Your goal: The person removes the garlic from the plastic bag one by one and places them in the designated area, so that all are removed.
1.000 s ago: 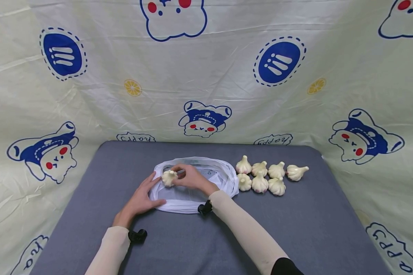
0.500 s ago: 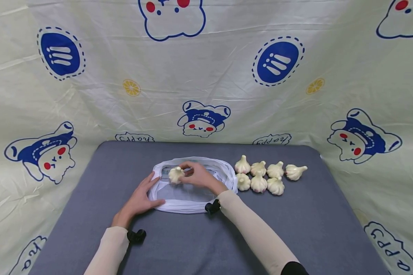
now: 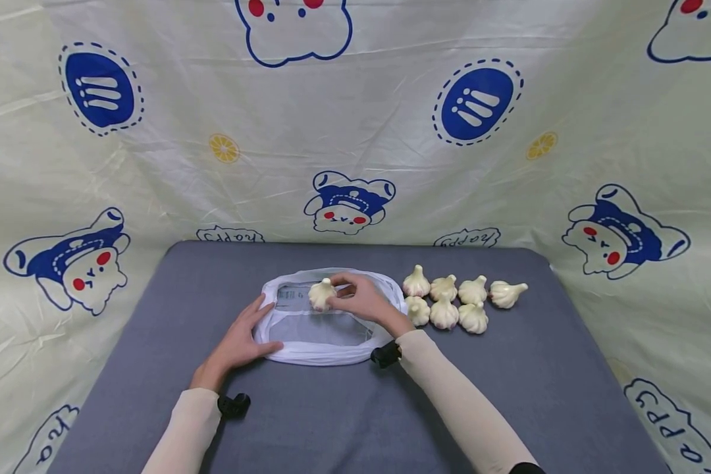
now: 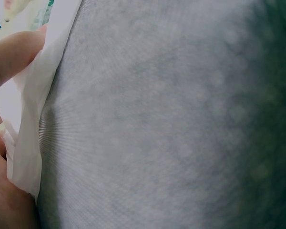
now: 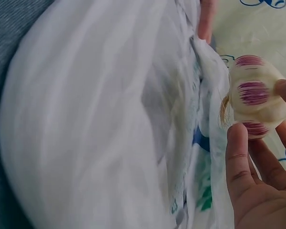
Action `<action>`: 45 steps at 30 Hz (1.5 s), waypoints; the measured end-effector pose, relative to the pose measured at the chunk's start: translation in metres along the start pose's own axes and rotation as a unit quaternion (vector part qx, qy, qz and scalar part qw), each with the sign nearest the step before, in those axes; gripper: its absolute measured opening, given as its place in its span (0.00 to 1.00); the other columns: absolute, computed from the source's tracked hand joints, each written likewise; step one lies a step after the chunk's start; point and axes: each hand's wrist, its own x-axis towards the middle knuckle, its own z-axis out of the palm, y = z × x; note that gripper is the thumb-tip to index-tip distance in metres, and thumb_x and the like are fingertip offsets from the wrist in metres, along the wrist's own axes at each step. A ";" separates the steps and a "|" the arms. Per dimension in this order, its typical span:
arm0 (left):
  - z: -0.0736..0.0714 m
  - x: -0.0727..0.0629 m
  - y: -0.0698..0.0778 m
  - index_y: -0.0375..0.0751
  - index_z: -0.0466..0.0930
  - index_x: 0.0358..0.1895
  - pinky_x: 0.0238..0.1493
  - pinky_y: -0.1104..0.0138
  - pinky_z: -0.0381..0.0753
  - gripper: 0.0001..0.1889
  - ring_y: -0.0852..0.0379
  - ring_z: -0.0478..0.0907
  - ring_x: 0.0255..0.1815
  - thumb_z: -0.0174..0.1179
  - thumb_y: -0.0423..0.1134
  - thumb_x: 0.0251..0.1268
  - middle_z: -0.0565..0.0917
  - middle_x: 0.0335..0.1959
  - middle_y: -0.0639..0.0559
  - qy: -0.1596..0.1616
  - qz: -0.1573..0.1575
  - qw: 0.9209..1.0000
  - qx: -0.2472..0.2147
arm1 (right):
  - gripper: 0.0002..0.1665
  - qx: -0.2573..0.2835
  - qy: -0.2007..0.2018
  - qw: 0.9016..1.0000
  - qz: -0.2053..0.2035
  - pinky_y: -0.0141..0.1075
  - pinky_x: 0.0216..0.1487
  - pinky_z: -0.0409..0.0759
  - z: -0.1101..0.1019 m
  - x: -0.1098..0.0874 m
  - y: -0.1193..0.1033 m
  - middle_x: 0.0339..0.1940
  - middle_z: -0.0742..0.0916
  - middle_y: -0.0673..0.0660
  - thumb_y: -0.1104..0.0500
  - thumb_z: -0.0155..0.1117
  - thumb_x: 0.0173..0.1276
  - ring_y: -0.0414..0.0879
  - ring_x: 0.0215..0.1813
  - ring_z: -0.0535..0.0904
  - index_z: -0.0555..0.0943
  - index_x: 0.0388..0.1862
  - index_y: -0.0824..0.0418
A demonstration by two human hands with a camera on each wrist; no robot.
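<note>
My right hand (image 3: 364, 299) pinches a garlic bulb (image 3: 320, 295) above the opening of a white plastic bag (image 3: 326, 353). In the right wrist view, the thumb and fingers (image 5: 238, 157) hold the bulb (image 5: 255, 93), which shows purple streaks and dry roots. The bag lies on the table with its mouth spread wide and its rim bunched. At the bag's left end, my left hand (image 3: 237, 342) rests on the rim with thumb and fingers spread apart. The left wrist view shows the thumb (image 4: 16, 55) against the white plastic (image 4: 26, 114); part of that hand is cut off.
Several garlic bulbs (image 3: 444, 313) stand in two rows right of the bag, close to its rim. One bulb (image 3: 507, 294) lies on its side at the row's right end. A grey cloth covers the table (image 3: 308, 421); a printed curtain (image 3: 355, 118) hangs behind.
My right hand has moved right across the bag's opening, carrying the garlic bulb along. More of the bag's inside shows at the left. My left hand stays on the rim.
</note>
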 end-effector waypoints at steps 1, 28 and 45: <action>0.000 0.000 0.000 0.35 0.67 0.76 0.77 0.34 0.55 0.47 0.30 0.51 0.82 0.75 0.52 0.55 0.54 0.83 0.35 0.000 0.000 1.000 -0.001 | 0.28 0.003 0.005 1.000 -0.002 0.41 0.55 0.86 -0.002 -0.003 -0.001 0.61 0.85 0.61 0.56 0.73 0.68 0.54 0.58 0.86 0.80 0.64 0.63; 0.000 -0.001 -0.001 0.36 0.68 0.76 0.76 0.34 0.56 0.47 0.31 0.52 0.82 0.75 0.52 0.54 0.55 0.83 0.36 -0.002 0.011 1.000 0.000 | 0.25 0.064 0.116 0.991 -0.020 0.31 0.54 0.84 -0.045 -0.088 -0.007 0.61 0.83 0.64 0.62 0.72 0.68 0.56 0.60 0.84 0.79 0.63 0.64; 0.003 -0.002 0.005 0.40 0.66 0.78 0.76 0.33 0.54 0.49 0.33 0.50 0.83 0.75 0.56 0.53 0.52 0.85 0.41 -0.007 -0.018 1.000 0.008 | 0.22 0.046 0.250 0.966 -0.044 0.23 0.48 0.82 -0.108 -0.150 0.006 0.52 0.82 0.43 0.67 0.70 0.69 0.34 0.52 0.82 0.77 0.60 0.70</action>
